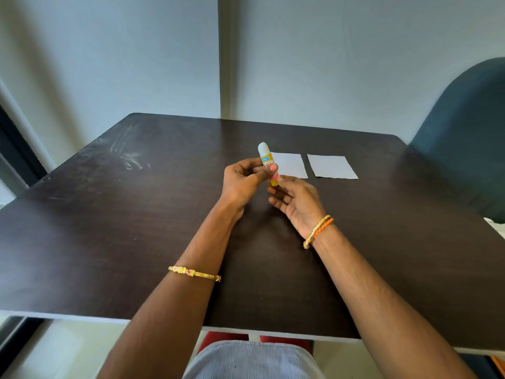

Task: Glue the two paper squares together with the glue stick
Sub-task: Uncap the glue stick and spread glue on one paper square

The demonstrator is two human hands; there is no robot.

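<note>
A yellow glue stick (pixel 266 160) with a white cap stands upright above the dark table (pixel 136 228), held between both hands. My left hand (pixel 243 181) pinches its body with thumb and fingers. My right hand (pixel 296 202) touches its lower end with the fingertips, palm up. Two white paper squares lie flat side by side just behind the hands: the left square (pixel 291 165) is partly hidden by the glue stick, the right square (pixel 332 166) is fully visible.
A dark teal chair back (pixel 464 138) stands at the table's far right corner. Grey wall panels rise behind the table. The table's near edge runs just in front of my lap.
</note>
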